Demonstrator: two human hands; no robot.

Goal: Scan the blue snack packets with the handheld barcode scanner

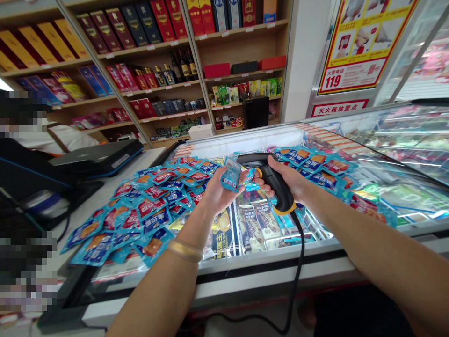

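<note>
Packet (230, 175), barely legible, and scanner (277, 185) in hands (216, 195)

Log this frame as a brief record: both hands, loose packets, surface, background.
left hand: holds a small blue packet
right hand: grips a black-and-yellow handheld scanner, cord hanging down
loose packets: heaped left and right of the hands
surface: glass-topped display case
background: stocked shelves

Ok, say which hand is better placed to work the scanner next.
Likely the right hand: it grips the black scanner by its handle, while the left hand holds a blue packet near the scanner's head.
</note>
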